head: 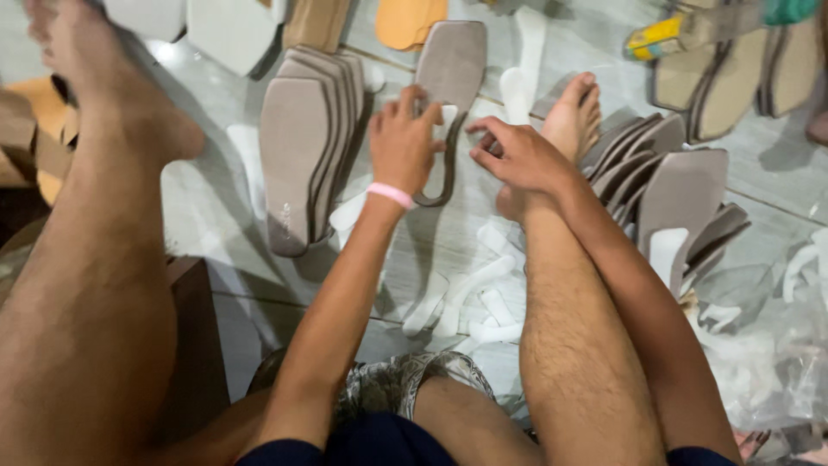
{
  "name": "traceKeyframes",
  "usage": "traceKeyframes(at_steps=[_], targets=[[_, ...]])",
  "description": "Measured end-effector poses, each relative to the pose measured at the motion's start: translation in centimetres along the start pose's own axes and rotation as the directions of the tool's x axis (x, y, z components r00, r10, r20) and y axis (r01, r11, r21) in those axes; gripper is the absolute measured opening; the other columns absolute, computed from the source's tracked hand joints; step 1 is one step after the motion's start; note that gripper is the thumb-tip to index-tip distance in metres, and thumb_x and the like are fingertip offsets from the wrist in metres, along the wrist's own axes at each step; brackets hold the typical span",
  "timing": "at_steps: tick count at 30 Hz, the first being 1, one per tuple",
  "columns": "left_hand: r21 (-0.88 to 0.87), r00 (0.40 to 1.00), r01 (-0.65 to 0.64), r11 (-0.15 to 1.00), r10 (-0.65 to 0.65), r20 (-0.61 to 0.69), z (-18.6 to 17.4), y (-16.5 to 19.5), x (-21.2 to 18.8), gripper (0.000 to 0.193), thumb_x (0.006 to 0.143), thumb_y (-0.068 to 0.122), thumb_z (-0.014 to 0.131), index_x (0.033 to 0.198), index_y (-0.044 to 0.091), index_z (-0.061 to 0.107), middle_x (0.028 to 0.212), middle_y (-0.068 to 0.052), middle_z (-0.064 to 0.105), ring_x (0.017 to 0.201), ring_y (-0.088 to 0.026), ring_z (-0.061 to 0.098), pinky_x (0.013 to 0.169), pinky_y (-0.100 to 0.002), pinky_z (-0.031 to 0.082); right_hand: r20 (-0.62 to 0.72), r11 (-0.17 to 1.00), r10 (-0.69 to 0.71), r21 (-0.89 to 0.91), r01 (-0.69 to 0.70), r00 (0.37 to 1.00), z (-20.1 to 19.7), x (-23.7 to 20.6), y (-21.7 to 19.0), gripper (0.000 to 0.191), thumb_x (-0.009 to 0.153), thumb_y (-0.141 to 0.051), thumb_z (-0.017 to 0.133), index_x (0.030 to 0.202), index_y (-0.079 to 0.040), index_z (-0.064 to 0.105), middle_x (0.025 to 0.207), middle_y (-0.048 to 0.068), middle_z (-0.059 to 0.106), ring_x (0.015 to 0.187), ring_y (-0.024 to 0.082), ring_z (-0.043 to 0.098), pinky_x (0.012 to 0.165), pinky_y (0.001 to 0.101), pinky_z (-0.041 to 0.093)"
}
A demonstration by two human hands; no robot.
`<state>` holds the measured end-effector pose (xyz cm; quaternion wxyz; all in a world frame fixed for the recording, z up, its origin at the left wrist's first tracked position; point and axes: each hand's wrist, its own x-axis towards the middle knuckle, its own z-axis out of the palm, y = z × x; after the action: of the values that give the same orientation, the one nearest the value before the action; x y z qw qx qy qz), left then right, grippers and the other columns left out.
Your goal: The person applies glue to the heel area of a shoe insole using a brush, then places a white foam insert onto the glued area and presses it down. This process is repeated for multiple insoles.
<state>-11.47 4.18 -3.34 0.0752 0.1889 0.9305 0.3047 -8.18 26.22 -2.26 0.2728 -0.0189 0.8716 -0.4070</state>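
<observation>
Floor [207, 216]: hands grip sole [453, 65].

Floor [483, 224]: pale grey tiles with thin dark joints, glossy in places.
Left pile [306, 142]: grey square-toed insoles stacked overlapping, lying flat on the tiles.
Right pile [668, 185]: more grey insoles fanned out beside a bare foot [573, 116].
White strips [479, 298]: peeled backing pieces scattered between the piles.
Far right: sandals [733, 82] with straps and crumpled clear plastic [776, 345].
Top edge: tan insole [410, 22] and white soles [228, 30].
</observation>
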Motion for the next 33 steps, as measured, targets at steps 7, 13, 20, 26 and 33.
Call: traceKeyframes(at_steps=[7,13,20,26,33], targets=[[-0.511,0.938,0.164,0.844,-0.294,-0.185,3.0,1.3,-3.0,0.067,0.083,0.012,0.087,0.141,0.008,0.054,0.133,-0.02,0.052,0.119,-0.035,0.057,0.101,-0.043,0.052,0.045,0.938,0.069,0.338,-0.08,0.997,0.4,0.0,1.2,0.082,0.093,-0.024,0.073,0.157,-0.006,0.026,0.119,0.016,0.071,0.103,0.019,0.073,0.084,0.031,0.059],[-0.796,0.818,0.356,0.489,-0.576,0.012,6.4,1.7,-5.2,0.058,0.094,0.015,0.077,0.143,0.0,0.051,0.135,-0.017,0.06,0.11,-0.02,0.062,0.095,-0.031,0.053,0.155,0.838,0.089,0.522,-0.159,0.984,0.3,-0.1,1.5,0.095,0.092,-0.026,0.075,0.16,-0.002,0.013,0.126,0.016,0.064,0.107,0.017,0.069,0.093,0.0294,0.056],[-0.863,0.922,0.286,0.417,-0.363,0.13,4.3,3.3,-5.9,0.036,0.101,0.017,0.067,0.131,-0.001,0.066,0.131,-0.011,0.064,0.1,-0.015,0.067,0.084,-0.028,0.056,0.103,0.939,0.101,0.319,-0.129,0.99,0.4,-0.1,1.8,0.045,0.1,-0.035,0.068,0.128,0.0,0.064,0.1,0.005,0.07,0.087,0.008,0.061,0.075,0.0264,0.053],[-0.378,0.883,0.149,0.914,-0.295,-0.365,-2.5,1.9,-7.6,0.034,0.101,0.015,0.074,0.131,0.003,0.063,0.129,-0.013,0.065,0.123,-0.03,0.063,0.108,-0.041,0.051,-0.241,0.891,0.143,0.454,-0.019,0.96,-0.9,-5.6,0.9,0.042,0.1,-0.032,0.072,0.127,-0.001,0.064,0.105,0.003,0.067,0.091,0.01,0.061,0.079,0.0247,0.052],[-0.072,0.789,0.533,0.843,-0.526,-0.318,-8.1,-5.7,-8.6,0.117,0.062,0.023,0.101,0.155,-0.001,0.033,0.133,-0.027,0.05,0.125,-0.047,0.048,0.104,-0.055,0.038,-0.754,0.664,0.232,0.584,0.467,0.614,-4.6,-19.7,3.2,0.027,0.113,-0.016,0.067,0.134,-0.006,0.054,0.111,0.003,0.061,0.093,0.014,0.059,0.082,0.0314,0.053]])
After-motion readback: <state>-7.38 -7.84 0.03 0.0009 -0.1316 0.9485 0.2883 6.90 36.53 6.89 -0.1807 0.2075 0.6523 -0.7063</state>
